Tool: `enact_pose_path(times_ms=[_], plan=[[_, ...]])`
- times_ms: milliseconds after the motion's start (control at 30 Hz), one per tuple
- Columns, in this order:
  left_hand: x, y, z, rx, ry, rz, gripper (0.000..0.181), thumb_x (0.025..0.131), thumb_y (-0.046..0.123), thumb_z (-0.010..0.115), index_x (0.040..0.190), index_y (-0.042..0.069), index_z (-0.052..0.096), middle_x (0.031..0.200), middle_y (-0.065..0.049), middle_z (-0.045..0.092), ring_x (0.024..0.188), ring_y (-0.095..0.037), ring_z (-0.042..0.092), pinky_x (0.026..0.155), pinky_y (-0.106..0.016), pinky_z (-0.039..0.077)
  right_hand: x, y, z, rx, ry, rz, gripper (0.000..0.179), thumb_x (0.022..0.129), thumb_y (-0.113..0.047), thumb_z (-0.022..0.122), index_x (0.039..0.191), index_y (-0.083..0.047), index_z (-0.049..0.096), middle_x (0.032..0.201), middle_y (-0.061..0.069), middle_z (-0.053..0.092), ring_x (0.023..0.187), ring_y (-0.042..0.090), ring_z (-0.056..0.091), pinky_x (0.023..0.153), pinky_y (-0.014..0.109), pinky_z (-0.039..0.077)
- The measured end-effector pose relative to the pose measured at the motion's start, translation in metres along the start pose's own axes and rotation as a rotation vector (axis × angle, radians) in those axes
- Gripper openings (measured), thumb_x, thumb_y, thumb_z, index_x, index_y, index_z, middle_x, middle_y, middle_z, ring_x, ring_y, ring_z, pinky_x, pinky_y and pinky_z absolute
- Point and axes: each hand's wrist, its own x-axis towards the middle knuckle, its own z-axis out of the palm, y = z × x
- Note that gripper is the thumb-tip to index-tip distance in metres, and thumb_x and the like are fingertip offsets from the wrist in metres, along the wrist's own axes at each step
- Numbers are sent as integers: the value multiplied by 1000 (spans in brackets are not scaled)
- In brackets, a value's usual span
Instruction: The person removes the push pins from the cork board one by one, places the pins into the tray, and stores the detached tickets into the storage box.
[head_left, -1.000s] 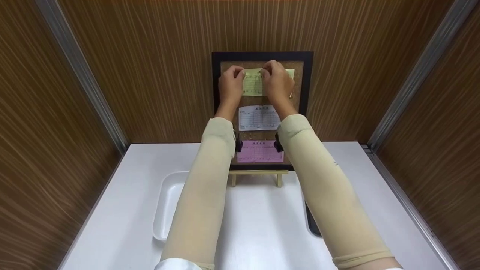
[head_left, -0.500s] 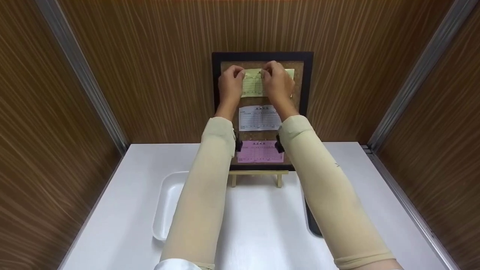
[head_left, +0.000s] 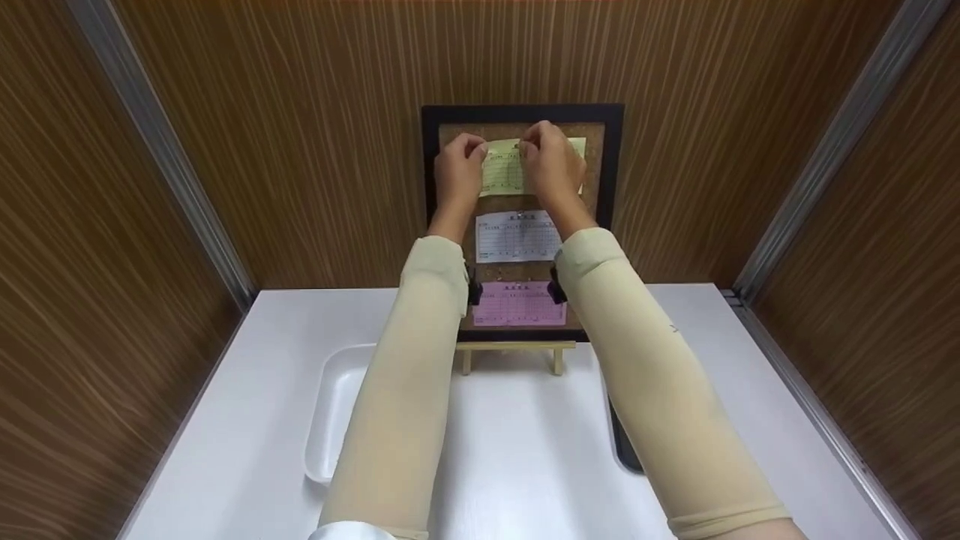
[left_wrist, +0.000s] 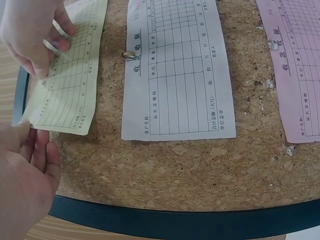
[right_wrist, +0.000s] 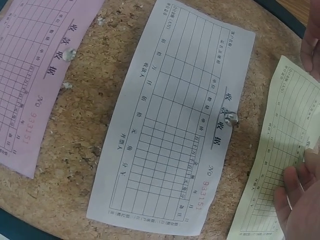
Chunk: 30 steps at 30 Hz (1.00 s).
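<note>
A pale yellow receipt slip (head_left: 501, 174) lies at the top of a black-framed cork board (head_left: 525, 112). At its left top corner, my left hand (head_left: 459, 171) pinches the paper between thumb and fingers. My right hand (head_left: 556, 166) has its thumb and fingertips together at the slip's top middle, over the printed heading, and covers part of the slip. I cannot tell whether a pin is between those fingertips. In the left wrist view the yellow slip (left_wrist: 75, 95) bows a little, its lower edge lifting off the cork.
Below hang a white receipt (head_left: 517, 238) and a pink receipt (head_left: 519, 304), both with clear pushpins; one pushpin (right_wrist: 230, 119) shows on the white slip. A small wooden easel (head_left: 517, 346) supports the board. A white tray (head_left: 330, 420) and a black tray (head_left: 624, 442) flank it, partly hidden by my arms.
The yellow slip's lower left part has sunk slightly and looks a little more bowed. Both hands keep nearly the same place and grip.
</note>
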Motion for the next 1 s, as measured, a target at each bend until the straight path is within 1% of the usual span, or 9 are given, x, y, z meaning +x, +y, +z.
enact_pose_path(times_ms=[100,233,400,467,633,733,867,933,1000], plan=[[0,0,0,0,-4,1,19,103,20,58,109,6,71,104,-7,71,90,-13,60,80,-26,49,0,1,1,-12,6,-20,15,104,-32,56,112,-22,65,112,-4,66,103,16,64,95,45,46],[-1,-1,3,-12,-13,-5,19,103,20,59,107,7,71,104,-7,71,91,-14,61,81,-27,49,-3,7,1,-16,31,-39,15,103,-31,57,109,-20,66,111,-2,67,102,18,64,91,45,48],[-3,-5,5,-23,-6,-12,18,103,18,59,107,6,71,104,-7,70,91,-13,60,81,-26,49,-9,10,3,20,40,-56,17,103,-31,57,109,-17,65,110,0,68,103,21,63,96,43,44],[-3,-7,3,-35,-1,-7,18,103,17,59,107,5,71,104,-8,70,91,-14,60,81,-26,49,-11,10,4,43,38,-60,18,103,-30,57,109,-16,65,110,0,68,103,20,62,99,43,41],[-7,-13,1,-68,2,7,17,103,16,59,107,4,70,103,-9,70,90,-14,59,80,-26,49,-19,9,4,88,42,-73,17,103,-30,58,108,-15,65,108,-1,69,101,17,62,100,42,39],[-12,-18,0,-107,3,13,17,103,15,59,107,3,70,103,-9,70,89,-14,59,80,-25,49,-27,10,1,111,42,-99,16,103,-29,59,107,-15,64,105,-1,68,96,15,61,97,41,39],[-25,-28,-4,-166,3,10,17,103,14,58,108,2,69,101,-10,69,87,-14,59,77,-25,49,-44,12,-3,130,44,-147,16,102,-30,59,106,-15,64,101,0,66,91,17,59,87,41,44],[-33,-32,-6,-170,7,6,17,103,13,58,107,1,69,100,-10,68,86,-14,59,75,-25,48,-54,15,-2,135,49,-177,16,102,-29,61,105,-14,65,100,2,67,91,18,60,83,41,46],[-39,-34,-8,-167,16,16,16,102,13,59,106,0,69,99,-10,68,86,-15,58,75,-24,48,-62,19,-2,138,55,-204,15,101,-27,62,104,-12,65,99,3,67,91,19,61,82,42,46]])
